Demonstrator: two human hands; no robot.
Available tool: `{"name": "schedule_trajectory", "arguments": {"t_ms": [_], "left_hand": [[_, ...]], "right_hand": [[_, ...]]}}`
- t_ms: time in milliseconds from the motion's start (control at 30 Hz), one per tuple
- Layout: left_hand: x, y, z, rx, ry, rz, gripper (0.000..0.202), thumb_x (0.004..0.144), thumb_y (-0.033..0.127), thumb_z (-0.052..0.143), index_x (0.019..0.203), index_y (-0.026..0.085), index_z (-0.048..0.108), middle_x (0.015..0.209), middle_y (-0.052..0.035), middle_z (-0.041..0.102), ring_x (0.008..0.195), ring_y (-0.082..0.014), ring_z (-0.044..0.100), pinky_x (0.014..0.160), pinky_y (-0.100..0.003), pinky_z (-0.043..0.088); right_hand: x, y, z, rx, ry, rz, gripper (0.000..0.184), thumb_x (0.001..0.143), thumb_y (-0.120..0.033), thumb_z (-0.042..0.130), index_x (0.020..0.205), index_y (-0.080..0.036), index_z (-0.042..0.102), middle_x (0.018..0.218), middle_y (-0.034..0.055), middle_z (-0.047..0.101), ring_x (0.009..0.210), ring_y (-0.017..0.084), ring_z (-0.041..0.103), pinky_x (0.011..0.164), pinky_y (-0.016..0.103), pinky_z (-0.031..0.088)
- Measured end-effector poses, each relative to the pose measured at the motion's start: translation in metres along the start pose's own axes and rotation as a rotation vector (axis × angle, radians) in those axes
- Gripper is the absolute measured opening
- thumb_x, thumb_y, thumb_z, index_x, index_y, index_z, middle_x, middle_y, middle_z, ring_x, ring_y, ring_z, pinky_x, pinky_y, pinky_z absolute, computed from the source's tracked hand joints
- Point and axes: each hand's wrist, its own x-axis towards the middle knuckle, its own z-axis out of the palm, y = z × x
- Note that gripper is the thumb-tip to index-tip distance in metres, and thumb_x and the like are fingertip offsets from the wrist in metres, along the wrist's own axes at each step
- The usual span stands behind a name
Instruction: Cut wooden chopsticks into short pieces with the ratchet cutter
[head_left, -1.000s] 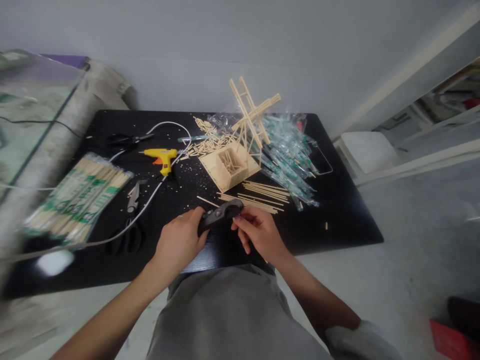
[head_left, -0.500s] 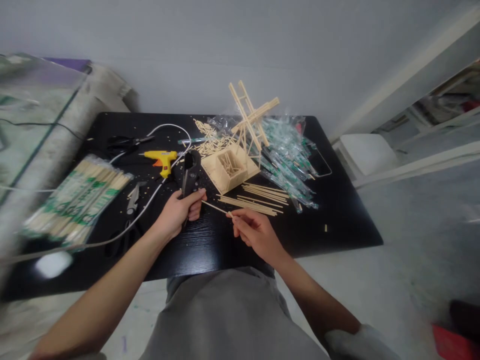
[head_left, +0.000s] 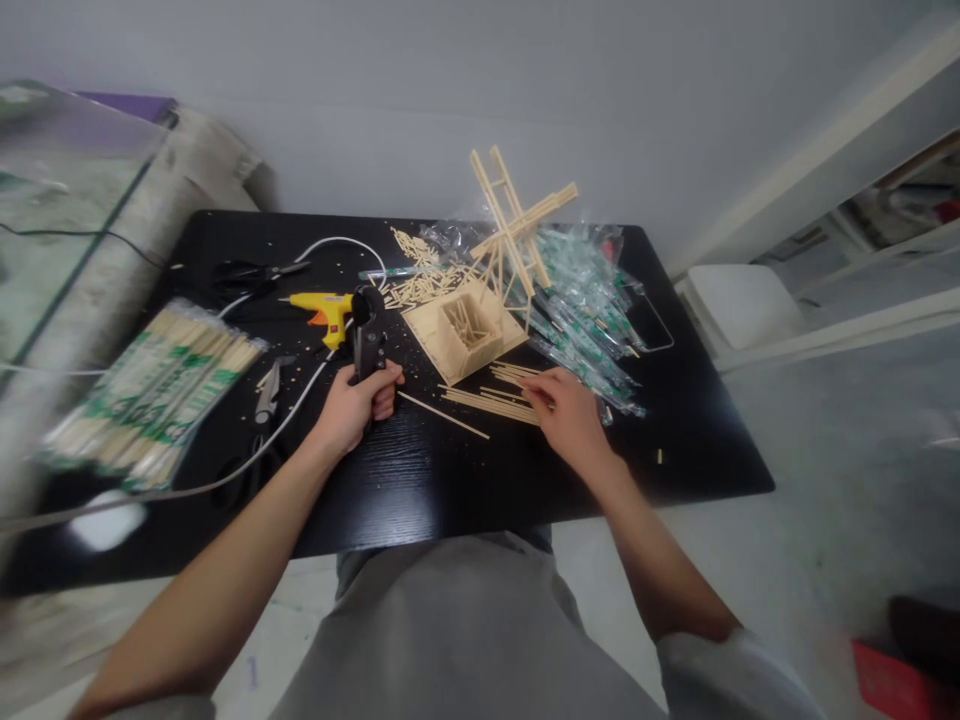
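Observation:
My left hand (head_left: pixel 357 404) is wrapped round the handles of black cutting pliers (head_left: pixel 367 330), which stand upright on the black table (head_left: pixel 420 480). My right hand (head_left: pixel 564 410) lies over a row of loose bamboo sticks (head_left: pixel 487 400), fingers curled down onto them; what they pinch is hidden. One single stick (head_left: pixel 442 415) lies slantwise on the table between my hands. Just beyond stands a small stick-built box (head_left: pixel 463 330) with a windmill-like frame (head_left: pixel 517 225) rising from it.
A yellow glue gun (head_left: pixel 324 310) with a white cord (head_left: pixel 300 395) lies left of the pliers. Scissors (head_left: pixel 259 420) and a wrapped bundle of chopsticks (head_left: pixel 154 385) lie further left. Empty clear-green wrappers (head_left: pixel 585 300) pile up at the right. Small cut offcuts (head_left: pixel 416 275) are scattered behind.
My right hand let go of the single stick, which now lies on the table, and moved right onto the row of sticks. My left hand stood the pliers upright, a little further left.

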Motion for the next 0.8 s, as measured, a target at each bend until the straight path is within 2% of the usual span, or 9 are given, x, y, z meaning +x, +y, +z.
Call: {"name": "schedule_trajectory", "arguments": {"t_ms": [167, 300, 433, 600, 700, 800], "left_hand": [[0.003, 0.001, -0.004, -0.007, 0.030, 0.009, 0.020, 0.076, 0.029, 0.076, 0.070, 0.016, 0.061, 0.048, 0.0091, 0.034, 0.040, -0.0046, 0.029, 0.038, -0.017, 0.025], [0.004, 0.000, -0.003, -0.014, 0.037, 0.003, 0.020, 0.076, 0.029, 0.076, 0.070, 0.015, 0.062, 0.048, 0.0089, 0.035, 0.040, -0.0046, 0.030, 0.038, -0.017, 0.025], [0.005, 0.002, -0.001, -0.024, 0.035, -0.005, 0.020, 0.075, 0.028, 0.076, 0.069, 0.015, 0.062, 0.048, 0.0091, 0.035, 0.040, -0.0044, 0.030, 0.037, -0.017, 0.024], [0.006, 0.004, -0.003, -0.030, 0.047, -0.010, 0.020, 0.074, 0.028, 0.075, 0.070, 0.015, 0.060, 0.048, 0.0093, 0.035, 0.040, -0.0045, 0.030, 0.037, -0.017, 0.025], [0.006, 0.004, -0.004, -0.027, 0.051, -0.007, 0.021, 0.075, 0.029, 0.075, 0.071, 0.016, 0.060, 0.048, 0.0094, 0.035, 0.040, -0.0049, 0.031, 0.037, -0.017, 0.025], [0.006, 0.004, -0.004, -0.026, 0.051, -0.002, 0.020, 0.074, 0.028, 0.075, 0.071, 0.016, 0.060, 0.048, 0.0093, 0.036, 0.040, -0.0053, 0.032, 0.037, -0.017, 0.026]], "right_hand": [[0.011, 0.006, 0.016, -0.136, -0.017, -0.074, 0.025, 0.100, -0.017, 0.054, 0.105, -0.019, 0.079, 0.094, 0.0113, 0.069, 0.093, 0.028, 0.064, 0.086, 0.044, 0.054], [0.010, 0.001, 0.019, -0.209, -0.034, -0.075, 0.024, 0.100, -0.017, 0.055, 0.105, -0.018, 0.078, 0.095, 0.0128, 0.071, 0.094, 0.030, 0.062, 0.086, 0.047, 0.052], [-0.004, -0.020, 0.023, -0.109, -0.025, -0.101, 0.016, 0.099, -0.018, 0.061, 0.102, -0.020, 0.076, 0.097, 0.0110, 0.073, 0.097, 0.030, 0.066, 0.090, 0.048, 0.053], [-0.032, -0.052, 0.043, 0.030, -0.200, -0.146, 0.012, 0.098, -0.016, 0.065, 0.104, -0.019, 0.074, 0.100, 0.0099, 0.074, 0.096, 0.027, 0.067, 0.090, 0.044, 0.055], [-0.042, -0.059, 0.053, -0.011, -0.218, -0.131, 0.017, 0.101, -0.013, 0.057, 0.107, -0.018, 0.072, 0.100, 0.0113, 0.072, 0.095, 0.028, 0.065, 0.088, 0.045, 0.056], [-0.043, -0.054, 0.051, -0.071, -0.222, -0.155, 0.022, 0.103, -0.011, 0.050, 0.109, -0.018, 0.070, 0.102, 0.0130, 0.071, 0.098, 0.029, 0.064, 0.089, 0.047, 0.055]]}}
